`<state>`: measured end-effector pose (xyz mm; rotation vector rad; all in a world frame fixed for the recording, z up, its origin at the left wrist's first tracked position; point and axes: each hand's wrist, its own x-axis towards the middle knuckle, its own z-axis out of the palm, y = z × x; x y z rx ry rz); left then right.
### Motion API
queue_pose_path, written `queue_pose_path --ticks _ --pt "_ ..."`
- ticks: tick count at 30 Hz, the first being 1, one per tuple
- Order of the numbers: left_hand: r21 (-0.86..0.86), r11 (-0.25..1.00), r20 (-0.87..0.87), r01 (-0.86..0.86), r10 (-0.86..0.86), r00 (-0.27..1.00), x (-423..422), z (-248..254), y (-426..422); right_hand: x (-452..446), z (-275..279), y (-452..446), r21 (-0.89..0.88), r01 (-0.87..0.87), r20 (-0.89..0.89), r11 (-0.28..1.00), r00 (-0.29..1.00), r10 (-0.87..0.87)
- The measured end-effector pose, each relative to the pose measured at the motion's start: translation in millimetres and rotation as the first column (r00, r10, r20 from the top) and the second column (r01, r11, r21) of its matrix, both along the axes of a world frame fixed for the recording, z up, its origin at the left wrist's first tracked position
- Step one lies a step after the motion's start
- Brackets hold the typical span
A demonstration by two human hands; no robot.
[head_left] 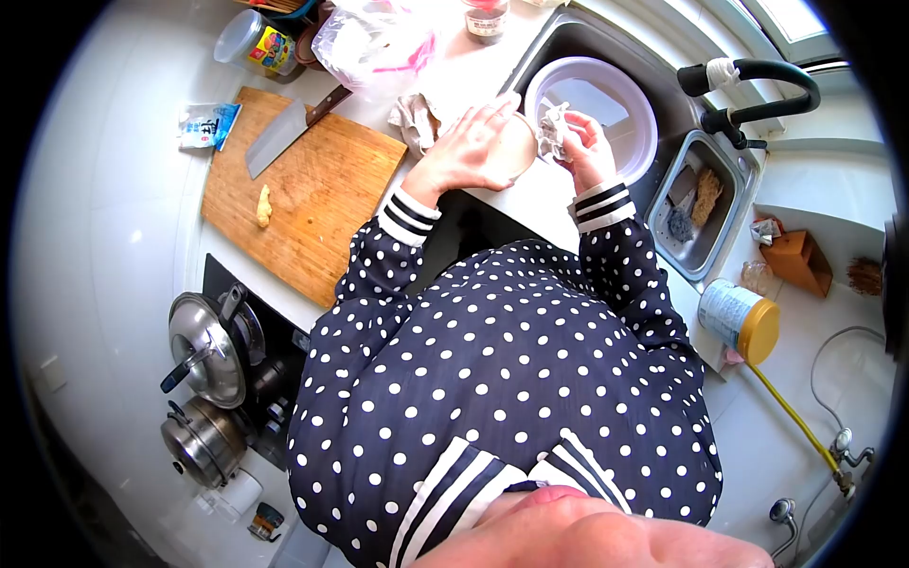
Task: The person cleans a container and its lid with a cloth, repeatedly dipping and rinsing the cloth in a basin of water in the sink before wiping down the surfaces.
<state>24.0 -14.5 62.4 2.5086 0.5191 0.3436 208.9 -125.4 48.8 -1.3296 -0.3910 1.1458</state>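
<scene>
My left hand point(471, 147) spans the outside of a round, pale beige dish point(517, 150), with its fingers along the far side and its thumb at the near side. Whether this is a bowl or a plate I cannot tell. Between the bent fingers of my right hand point(589, 150) is a crumpled white cloth or tissue point(552, 131), close to the dish's right edge. Just behind my right hand a pale lilac basin point(648, 142) stands in the sink. A crumpled beige cloth point(414, 123) lies left of my left hand.
On the left, a wooden cutting board point(317, 213) bears a kitchen knife point(279, 137) and a piece of ginger point(264, 205). A lidded pan point(204, 346) sits on the stove. The black faucet point(767, 80) arches beside the sink point(559, 43). A yellow-lidded tub point(739, 320) stands right.
</scene>
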Motion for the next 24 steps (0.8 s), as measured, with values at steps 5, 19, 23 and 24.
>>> queue_pose_path --ticks 5,19,23,24 --pt "-0.009 0.955 -0.038 -0.295 0.294 0.955 16 6 -30 -18 -20 -11 0.156 -0.076 0.212 0.985 0.976 0.042" --pt "-0.06 0.983 -0.077 -0.175 0.17 0.982 9 5 -19 -60 16 -34 0.088 -0.334 0.953 0.938 0.302 0.018" --pt "-0.102 0.977 -0.064 -0.189 0.183 0.981 6 4 -21 -44 19 -27 0.008 -0.25 0.955 0.968 0.289 0.067" --pt "-0.104 0.977 -0.063 -0.188 0.183 0.981 6 5 -21 -42 19 -26 0.011 -0.222 0.962 0.975 0.267 0.05"
